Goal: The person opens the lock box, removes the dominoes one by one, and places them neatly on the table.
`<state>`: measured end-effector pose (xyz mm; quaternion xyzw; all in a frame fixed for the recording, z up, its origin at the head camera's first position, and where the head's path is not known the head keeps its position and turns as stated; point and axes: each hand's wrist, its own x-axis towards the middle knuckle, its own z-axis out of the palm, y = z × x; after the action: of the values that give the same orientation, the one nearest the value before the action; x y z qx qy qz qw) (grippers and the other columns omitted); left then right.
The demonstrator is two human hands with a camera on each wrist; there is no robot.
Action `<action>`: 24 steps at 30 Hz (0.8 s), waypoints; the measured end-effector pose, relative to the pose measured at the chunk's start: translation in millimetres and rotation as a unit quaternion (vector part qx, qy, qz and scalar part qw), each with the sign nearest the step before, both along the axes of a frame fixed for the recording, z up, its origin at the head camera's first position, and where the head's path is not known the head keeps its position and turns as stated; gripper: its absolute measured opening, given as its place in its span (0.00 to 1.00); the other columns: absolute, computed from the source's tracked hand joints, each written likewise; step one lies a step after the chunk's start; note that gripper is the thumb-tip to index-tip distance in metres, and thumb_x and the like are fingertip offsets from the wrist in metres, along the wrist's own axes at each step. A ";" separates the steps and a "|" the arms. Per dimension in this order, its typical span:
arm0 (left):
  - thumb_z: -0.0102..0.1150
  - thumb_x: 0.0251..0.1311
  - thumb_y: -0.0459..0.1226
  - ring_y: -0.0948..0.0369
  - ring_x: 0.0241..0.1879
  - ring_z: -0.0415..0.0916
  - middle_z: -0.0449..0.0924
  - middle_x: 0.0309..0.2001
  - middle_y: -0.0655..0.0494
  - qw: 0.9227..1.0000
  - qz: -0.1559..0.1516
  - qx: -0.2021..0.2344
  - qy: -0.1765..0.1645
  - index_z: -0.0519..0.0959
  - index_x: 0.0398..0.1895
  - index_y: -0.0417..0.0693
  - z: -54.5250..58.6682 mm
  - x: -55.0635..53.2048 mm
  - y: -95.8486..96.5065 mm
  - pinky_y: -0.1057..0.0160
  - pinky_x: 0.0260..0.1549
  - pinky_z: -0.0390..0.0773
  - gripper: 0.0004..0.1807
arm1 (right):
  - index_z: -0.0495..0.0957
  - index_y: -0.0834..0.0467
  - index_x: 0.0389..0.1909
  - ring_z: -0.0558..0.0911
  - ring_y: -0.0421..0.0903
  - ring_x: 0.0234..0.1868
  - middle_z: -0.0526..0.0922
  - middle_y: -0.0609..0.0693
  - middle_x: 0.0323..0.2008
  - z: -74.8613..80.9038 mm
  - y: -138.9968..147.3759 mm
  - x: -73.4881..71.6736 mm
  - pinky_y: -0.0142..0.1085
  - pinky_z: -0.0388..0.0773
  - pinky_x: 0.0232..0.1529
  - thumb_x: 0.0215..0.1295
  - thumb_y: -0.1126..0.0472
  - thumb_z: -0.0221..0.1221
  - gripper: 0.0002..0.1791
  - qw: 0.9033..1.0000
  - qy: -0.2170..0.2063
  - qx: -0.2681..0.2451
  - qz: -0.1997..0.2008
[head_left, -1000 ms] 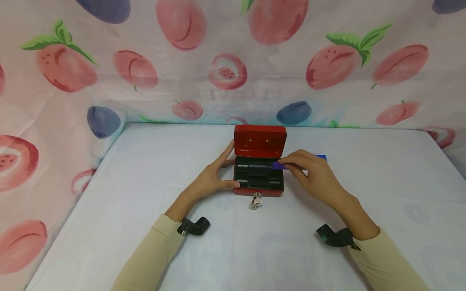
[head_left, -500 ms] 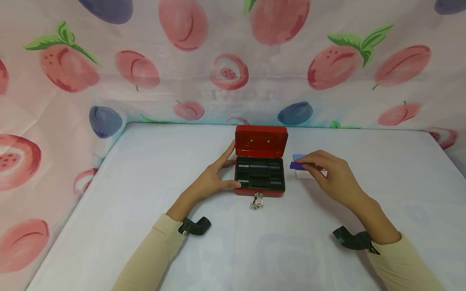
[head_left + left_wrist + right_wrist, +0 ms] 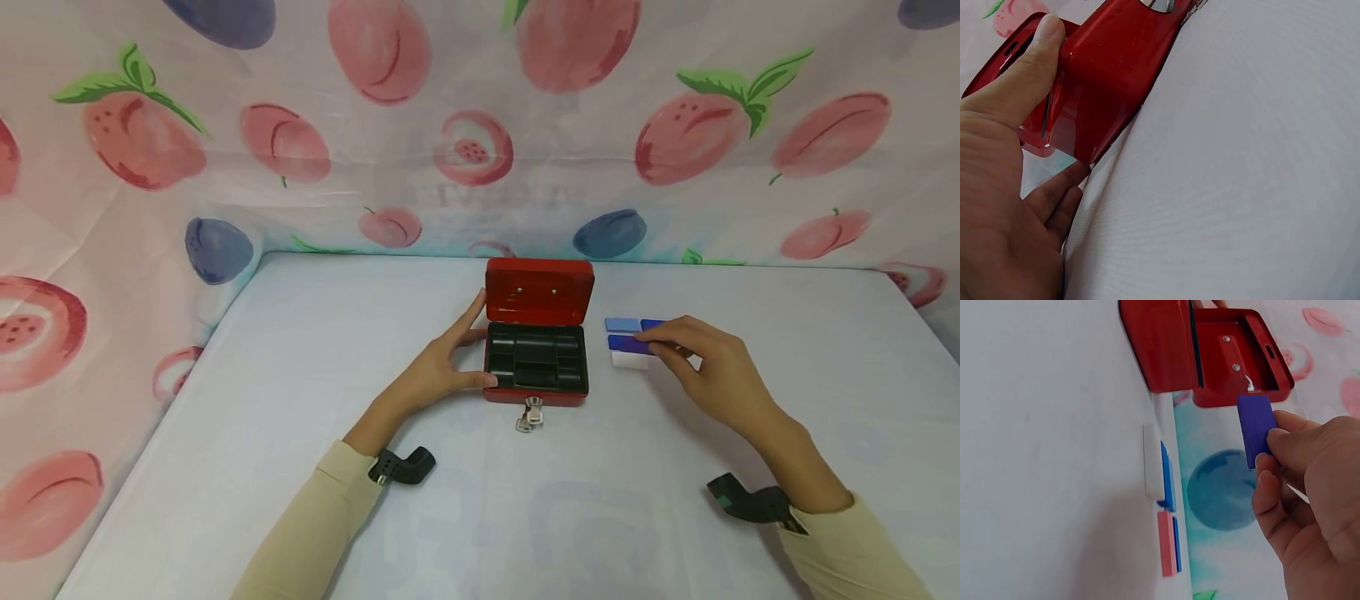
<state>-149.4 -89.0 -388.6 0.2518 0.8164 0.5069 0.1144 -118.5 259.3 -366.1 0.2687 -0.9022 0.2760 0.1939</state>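
Observation:
A red metal cash box [image 3: 534, 399] stands open, its lid [image 3: 539, 290] raised and its black compartment tray [image 3: 536, 357] showing. My left hand [image 3: 442, 362] rests against the box's left side. Its thumb lies on the front left rim and its straight index finger reaches the lid, as the left wrist view also shows from below. To the right of the box, my right hand [image 3: 712, 367] pinches a flat purple block [image 3: 1255, 428] between thumb and fingertips. The block is held off the table in the right wrist view. Keys [image 3: 530, 413] hang at the box's front lock.
Right of the box lie a light blue block [image 3: 622, 324], a dark blue block [image 3: 651, 323] and a white block [image 3: 629, 360]. A pink block [image 3: 1166, 544] shows in the right wrist view. A fruit-patterned cloth [image 3: 472, 150] hangs behind the white table [image 3: 465, 517].
My right hand has moved right, carrying the purple block from above the box's tray to over the loose blocks. My left hand has stayed at the box.

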 end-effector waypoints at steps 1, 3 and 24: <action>0.68 0.44 0.44 0.60 0.62 0.55 0.63 0.61 0.54 1.000 0.001 -0.002 0.001 0.39 0.68 0.74 -3.2 -1.9 0.0 0.47 0.58 0.53 0.55 | 0.80 0.51 0.41 0.73 0.33 0.32 0.78 0.42 0.35 -0.9 1.9 0.4 0.17 0.68 0.32 0.45 0.74 0.64 0.22 1.000 0.000 0.001 -0.004; 0.68 0.42 0.47 0.63 0.61 0.55 0.63 0.60 0.58 1.000 0.005 -0.009 0.003 0.38 0.67 0.77 -10.6 -6.1 -0.4 0.48 0.58 0.53 0.55 | 0.80 0.52 0.41 0.73 0.34 0.32 0.78 0.42 0.34 -3.2 5.8 0.8 0.17 0.68 0.32 0.45 0.74 0.64 0.21 1.000 0.004 0.002 -0.009; 0.67 0.45 0.41 0.56 0.62 0.55 0.62 0.61 0.49 1.000 -0.001 -0.008 0.002 0.39 0.69 0.69 6.6 2.6 0.5 0.47 0.58 0.53 0.55 | 0.80 0.49 0.43 0.72 0.36 0.34 0.79 0.44 0.37 -18.7 35.4 5.6 0.20 0.67 0.31 0.49 0.73 0.62 0.21 0.999 -0.022 0.008 -0.035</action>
<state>-146.8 -88.6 -382.0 0.2530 0.8203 0.4997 0.1156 -112.9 294.7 -384.8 0.2323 -0.9174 0.2674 0.1814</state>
